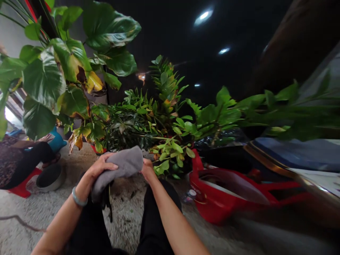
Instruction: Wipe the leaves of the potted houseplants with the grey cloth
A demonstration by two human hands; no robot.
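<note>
A soft grey cloth (123, 163), folded or bunched into a long shape, is held up above the ground between my knees. My left hand (102, 166) grips it from the left, thumb lying across the top and the other fingers mostly hidden. At its right end, my right hand (147, 169) is closed on the edge, fingertips out of sight behind it. Something dark and strap-like (109, 203) hangs beneath the cloth near my left hand; I cannot make out what it is.
Leafy potted plants (156, 113) stand close in front. A red bag (217, 198) sits at my right, beside a small clear container (190, 194). To the left, another person (18, 163) sits on a red stool (25, 184) near a grey basin (51, 179).
</note>
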